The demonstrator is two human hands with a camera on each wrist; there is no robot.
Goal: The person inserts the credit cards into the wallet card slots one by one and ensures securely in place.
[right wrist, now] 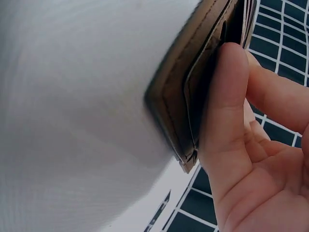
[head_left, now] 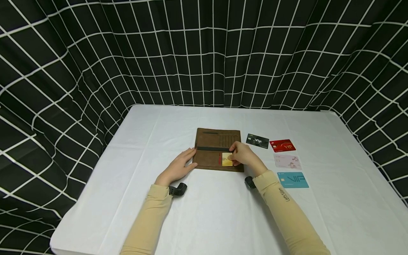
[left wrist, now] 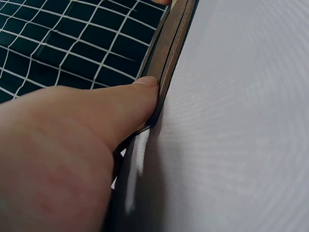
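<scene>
While the left hand point(head_left: 178, 166) rests, fingers extended, at the left edge of the brown wallet point(head_left: 207, 156), the right hand point(head_left: 247, 156) apparently pinches the yellow card point(head_left: 225, 160). Wallet: lying open on the white table point(head_left: 204, 212); yellow card over its near half. Possible faults: card snagging on the wallet, from a slanted push or pull; wallet sliding, from light left-hand pressure; blue card point(head_left: 293, 180) shifting, from a brush of the adjacent right sleeve point(head_left: 287, 209).

Centre of the frame: two hands point(head_left: 176, 167) point(head_left: 245, 156), one wallet point(head_left: 207, 158), one yellow card point(head_left: 226, 159). Right of centre: four more cards point(head_left: 257, 141) point(head_left: 282, 145) point(head_left: 287, 161) point(head_left: 293, 180). Lower centre: two wrist cameras point(head_left: 181, 189) point(head_left: 250, 182).
</scene>
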